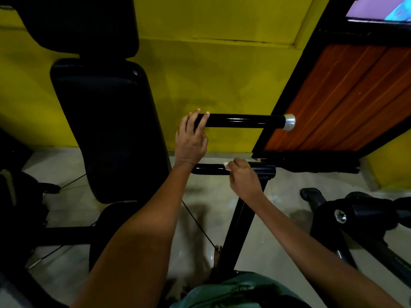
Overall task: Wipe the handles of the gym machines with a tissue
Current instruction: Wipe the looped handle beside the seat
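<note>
Wiping is under way on the lower handle [209,169] of the black gym machine. The right hand [243,177] has its fingers curled over a white tissue [227,166], pinching it against the top of that bar; only a small corner of tissue shows beyond the knuckles. The left hand [191,138] steadies the machine, its fingers hooked over the near end of the upper handle [242,121], the glossy bar that ends in a silver end cap [289,122]. The padded backrest [109,127] stands to the left, against the yellow wall [222,70].

Judgement: the lower bar is mid-wipe. The next move calls for sliding the tissue along its length with firm contact, then transferring to the upper bar, which requires the left hand to release.
</note>
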Demonstrator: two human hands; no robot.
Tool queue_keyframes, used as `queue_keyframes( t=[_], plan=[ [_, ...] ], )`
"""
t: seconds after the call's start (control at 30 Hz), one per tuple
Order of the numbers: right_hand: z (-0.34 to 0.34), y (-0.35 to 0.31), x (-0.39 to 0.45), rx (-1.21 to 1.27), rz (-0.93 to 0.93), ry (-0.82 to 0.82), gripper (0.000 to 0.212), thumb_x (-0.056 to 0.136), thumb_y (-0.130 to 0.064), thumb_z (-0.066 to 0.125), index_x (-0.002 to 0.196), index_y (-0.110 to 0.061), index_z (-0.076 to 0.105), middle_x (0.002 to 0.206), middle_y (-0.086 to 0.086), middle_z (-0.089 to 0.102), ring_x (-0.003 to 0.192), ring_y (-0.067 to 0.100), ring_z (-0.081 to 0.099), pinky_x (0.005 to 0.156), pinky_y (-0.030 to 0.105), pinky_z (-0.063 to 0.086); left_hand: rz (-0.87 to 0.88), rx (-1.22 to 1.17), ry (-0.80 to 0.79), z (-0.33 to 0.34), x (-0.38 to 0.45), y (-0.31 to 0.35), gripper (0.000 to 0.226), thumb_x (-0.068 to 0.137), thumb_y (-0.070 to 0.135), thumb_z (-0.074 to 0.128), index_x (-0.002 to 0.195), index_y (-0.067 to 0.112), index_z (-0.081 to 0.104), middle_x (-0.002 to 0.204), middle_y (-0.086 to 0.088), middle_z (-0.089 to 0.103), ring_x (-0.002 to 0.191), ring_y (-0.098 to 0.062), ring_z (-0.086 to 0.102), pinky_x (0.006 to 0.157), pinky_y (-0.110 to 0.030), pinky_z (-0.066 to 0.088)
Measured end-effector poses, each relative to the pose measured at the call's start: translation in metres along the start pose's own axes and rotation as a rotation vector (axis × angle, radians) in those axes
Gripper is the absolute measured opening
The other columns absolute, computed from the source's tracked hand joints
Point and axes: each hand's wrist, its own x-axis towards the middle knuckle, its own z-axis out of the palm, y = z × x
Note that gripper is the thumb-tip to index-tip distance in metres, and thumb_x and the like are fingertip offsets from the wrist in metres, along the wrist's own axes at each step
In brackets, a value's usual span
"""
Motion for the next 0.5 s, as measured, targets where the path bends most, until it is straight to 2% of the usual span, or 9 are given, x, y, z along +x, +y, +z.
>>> queue_keyframes(
  t=[0.1,0.27,0.4,0.5],
  plan=[
    [-0.013,0.014,0.004,-0.043,0.162,0.011,0.023,0.079,0.012,0.055,0.099,0.01,0.065,0.098,0.025,0.058,0.088,0.04,0.06,0.071,0.04,0.052,0.007,-0.004,0.008,0.0,0.0,-0.001,0.057,0.079,0.013,0.047,0.135,0.019,0.036,0.133,-0.006,0.033,0.117,-0.028,0.037,0.082,-0.04,0.05],
    [-0.008,0.01,0.016,-0.074,0.236,-0.021,0.024,0.086,0.007,0.048,0.105,0.008,0.063,0.111,0.022,0.054,0.099,0.036,0.056,0.084,0.038,0.048,-0.008,0.008,-0.003,0.001,-0.001,0.0,0.057,0.079,0.014,0.044,0.135,0.02,0.036,0.134,-0.005,0.034,0.118,-0.028,0.037,0.082,-0.04,0.051],
    [-0.003,0.021,-0.013,-0.035,0.158,-0.006,0.029,0.079,0.013,0.055,0.105,0.007,0.065,0.101,0.025,0.057,0.088,0.04,0.06,0.074,0.042,0.056,-0.008,0.016,-0.006,0.001,0.0,-0.001,0.057,0.078,0.015,0.044,0.135,0.019,0.037,0.133,-0.006,0.035,0.117,-0.028,0.038,0.077,-0.039,0.052],
    [-0.007,0.025,0.002,-0.046,0.164,0.017,0.028,0.084,0.008,0.053,0.11,0.004,0.065,0.106,0.022,0.056,0.089,0.038,0.06,0.078,0.038,0.054,-0.015,0.029,-0.008,0.0,0.001,0.0,0.058,0.078,0.015,0.045,0.135,0.019,0.036,0.132,-0.005,0.034,0.117,-0.028,0.037,0.076,-0.038,0.052]
  ],
)
